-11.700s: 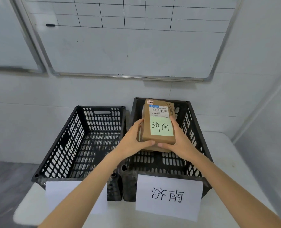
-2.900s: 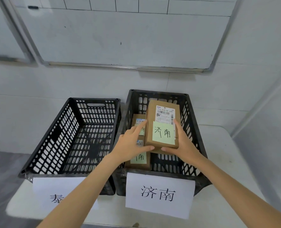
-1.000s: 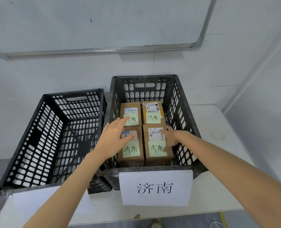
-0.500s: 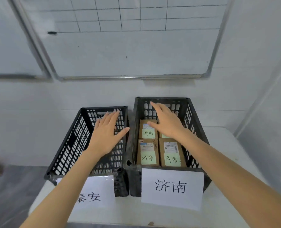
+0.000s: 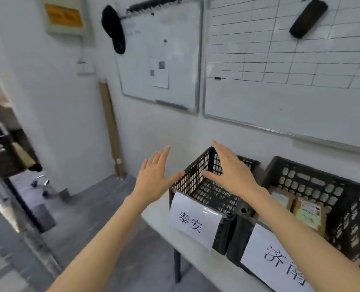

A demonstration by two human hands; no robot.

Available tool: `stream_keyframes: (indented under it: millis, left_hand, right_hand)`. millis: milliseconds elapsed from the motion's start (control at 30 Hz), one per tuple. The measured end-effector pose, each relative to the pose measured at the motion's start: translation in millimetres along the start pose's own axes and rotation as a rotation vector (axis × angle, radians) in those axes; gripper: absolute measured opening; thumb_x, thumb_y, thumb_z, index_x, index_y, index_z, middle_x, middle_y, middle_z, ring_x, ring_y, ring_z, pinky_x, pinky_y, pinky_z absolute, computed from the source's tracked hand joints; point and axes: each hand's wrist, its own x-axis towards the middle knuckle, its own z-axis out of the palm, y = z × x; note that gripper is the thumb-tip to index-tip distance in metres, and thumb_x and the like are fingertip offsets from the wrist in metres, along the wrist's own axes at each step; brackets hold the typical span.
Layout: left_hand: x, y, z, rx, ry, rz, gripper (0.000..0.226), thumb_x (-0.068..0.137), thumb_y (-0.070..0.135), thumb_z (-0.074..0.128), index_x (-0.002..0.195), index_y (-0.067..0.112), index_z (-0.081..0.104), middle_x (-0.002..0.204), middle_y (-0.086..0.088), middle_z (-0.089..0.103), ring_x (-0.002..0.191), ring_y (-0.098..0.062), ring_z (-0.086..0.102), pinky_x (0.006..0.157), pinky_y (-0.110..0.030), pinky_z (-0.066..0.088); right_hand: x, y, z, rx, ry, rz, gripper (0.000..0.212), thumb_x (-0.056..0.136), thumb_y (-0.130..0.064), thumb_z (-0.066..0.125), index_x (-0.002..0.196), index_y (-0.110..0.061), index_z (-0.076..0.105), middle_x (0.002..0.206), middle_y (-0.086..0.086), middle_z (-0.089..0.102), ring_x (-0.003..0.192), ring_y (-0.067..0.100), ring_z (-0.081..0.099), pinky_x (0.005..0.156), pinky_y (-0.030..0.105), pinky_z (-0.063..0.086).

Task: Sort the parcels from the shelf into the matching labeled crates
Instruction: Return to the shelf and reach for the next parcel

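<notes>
- Plainly, left hand [image 5: 155,178] and right hand [image 5: 231,171] grasp nothing, fingers straight and spread.
- Beneath the right fingers: a black perforated plastic crate [image 5: 196,175].
- Right of the fingers, brown cardboard parcels [image 5: 307,211] lie inside a second black crate [image 5: 314,182].

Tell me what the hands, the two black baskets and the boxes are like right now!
Left hand: open, fingers straight, holding nothing.
Right hand: open, fingers straight, holding nothing.
Left crate: upright, no parcel visible inside.
Right crate: upright, parcels inside.
Parcels: lying flat in the right crate, green notes on top.
</notes>
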Motion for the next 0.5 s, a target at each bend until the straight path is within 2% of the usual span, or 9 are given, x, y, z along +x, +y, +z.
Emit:
stream_keyframes:
  millis: [133,267,367,500]
  left_hand:
    - [-76.1,-30.4,-46.0,0.025,0.089,-0.167,0.088,0.089,0.064,0.05,0.156,0.022,0.012,0.159,0.0,0.027,0.147,-0.022,0.021,0.118,-0.046,0.019]
    - [-153.8,-58.3,-97.6,0.065,0.166,-0.325,0.088,0.088,0.066,0.05,0.156,0.027,0.011,0.16,0.003,0.023,0.148,-0.02,0.017,0.12,-0.047,0.014]
    - [-210.5,-80.2,-136.5,0.118,0.223,-0.441,0.09,0.086,0.071,0.048,0.156,0.027,0.012,0.159,0.002,0.027,0.146,-0.02,0.024,0.117,-0.049,0.021]
    - [-284.6,-102.0,-183.8,0.188,0.288,-0.586,0.09,0.087,0.069,0.048,0.156,0.026,0.011,0.159,0.002,0.028,0.143,-0.02,0.028,0.116,-0.046,0.025]
  right_hand:
    - [-14.5,-69.6,22.9,0.092,-0.066,-0.161,0.095,0.089,-0.06,0.06,0.159,-0.029,0.002,0.163,0.0,0.02,0.149,0.018,0.021,0.116,0.039,0.028]
    - [-26.5,-147.8,47.5,0.191,-0.159,-0.315,0.094,0.089,-0.059,0.061,0.159,-0.033,0.004,0.164,0.0,0.019,0.15,0.017,0.019,0.116,0.036,0.025]
    - [-38.0,-210.1,66.4,0.299,-0.23,-0.412,0.093,0.088,-0.058,0.062,0.158,-0.035,0.006,0.164,0.0,0.019,0.151,0.016,0.017,0.116,0.039,0.027]
    - [-60.0,-293.3,87.0,0.332,-0.266,-0.563,0.092,0.089,-0.062,0.059,0.158,-0.034,0.006,0.163,-0.004,0.021,0.149,0.016,0.023,0.114,0.046,0.035]
